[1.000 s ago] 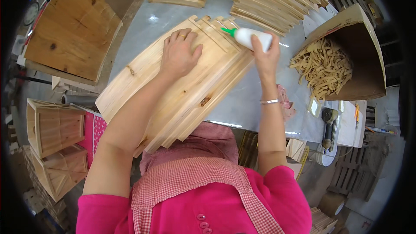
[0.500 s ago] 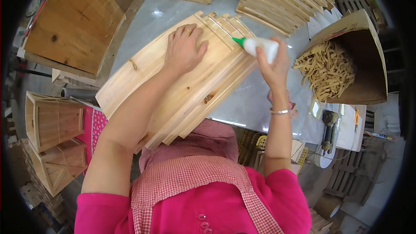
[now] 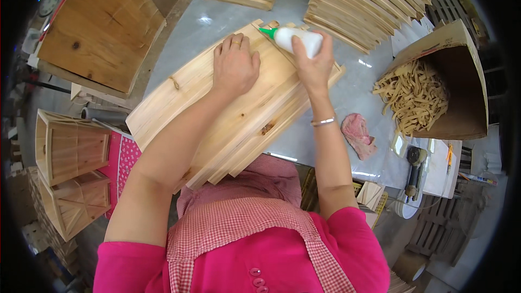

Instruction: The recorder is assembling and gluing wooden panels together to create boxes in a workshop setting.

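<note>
Several pale wooden panels [image 3: 209, 133] lie overlapping in a slanted stack across the table's front edge. My left hand [image 3: 236, 66] rests on the top panel, fingers stretched out and fairly flat, wearing a ring. My right hand [image 3: 313, 64] is wrapped round a white squeeze bottle [image 3: 287, 40] with a green nozzle. The bottle is tilted, its tip pointing left at the top panel's far end, near the groove by the edge strip. Whether the tip touches the wood I cannot tell.
Stacks of wooden panels [image 3: 353, 13] stand at the far side of the grey table [image 3: 355, 92]. To the right are a cardboard box [image 3: 461, 97] of tan strips, a pink cloth [image 3: 358, 135] and a dark tool [image 3: 415, 165]. Wooden boxes [image 3: 73, 149] stand at the left.
My right hand has moved the bottle leftward along the panels' far end, toward the top panel's far corner. The pink cloth is now uncovered. My left hand stays on the top panel.
</note>
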### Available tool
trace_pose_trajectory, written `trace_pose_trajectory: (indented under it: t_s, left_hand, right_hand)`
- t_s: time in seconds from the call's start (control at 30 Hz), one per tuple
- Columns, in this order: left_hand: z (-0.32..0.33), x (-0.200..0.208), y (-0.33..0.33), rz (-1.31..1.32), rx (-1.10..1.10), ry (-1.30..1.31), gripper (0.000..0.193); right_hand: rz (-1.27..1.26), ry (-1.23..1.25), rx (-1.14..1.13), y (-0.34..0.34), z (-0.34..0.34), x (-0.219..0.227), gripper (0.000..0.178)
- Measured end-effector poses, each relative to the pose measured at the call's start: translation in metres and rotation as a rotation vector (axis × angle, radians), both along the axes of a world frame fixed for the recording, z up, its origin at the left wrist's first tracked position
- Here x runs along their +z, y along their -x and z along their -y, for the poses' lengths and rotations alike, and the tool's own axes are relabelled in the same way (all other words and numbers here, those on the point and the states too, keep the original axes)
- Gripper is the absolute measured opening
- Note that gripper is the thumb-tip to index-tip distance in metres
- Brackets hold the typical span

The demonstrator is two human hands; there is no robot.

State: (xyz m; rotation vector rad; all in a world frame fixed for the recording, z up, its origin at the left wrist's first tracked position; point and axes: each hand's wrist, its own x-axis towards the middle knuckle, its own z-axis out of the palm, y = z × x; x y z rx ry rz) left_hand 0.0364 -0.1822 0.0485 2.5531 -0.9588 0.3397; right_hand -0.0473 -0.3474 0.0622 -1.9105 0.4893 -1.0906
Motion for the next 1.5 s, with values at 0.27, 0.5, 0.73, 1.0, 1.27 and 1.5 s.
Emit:
trace_pose_trajectory:
  t_s: [0.27,0.5,0.73,1.0,1.27,1.5]
  left_hand:
    - [0.000,0.000,0.001,-0.016,-0.013,0.014,0.047]
    - [-0.003,-0.001,-0.002,0.009,0.003,-0.005,0.049]
    - [-0.011,-0.003,-0.012,-0.080,-0.074,-0.003,0.050]
    - [-0.083,0.047,-0.007,-0.290,-0.267,-0.305,0.081]
    - [-0.101,0.035,-0.035,-0.228,-0.545,-0.418,0.098]
    - [-0.093,0.044,-0.031,-0.287,-0.515,-0.472,0.091]
  right_hand:
    - [-0.053,0.198,0.104,-0.002,0.004,0.014,0.046]
    - [-0.196,0.281,-0.018,0.101,-0.001,0.026,0.045]
    - [-0.030,-0.342,-0.155,0.149,-0.007,-0.014,0.043]
    - [0.100,-0.460,-0.226,0.140,-0.009,-0.030,0.038]
    - [0.042,-0.344,-0.248,0.145,-0.031,-0.037,0.040]
    - [-0.008,-0.348,-0.089,0.173,-0.113,-0.036,0.039]
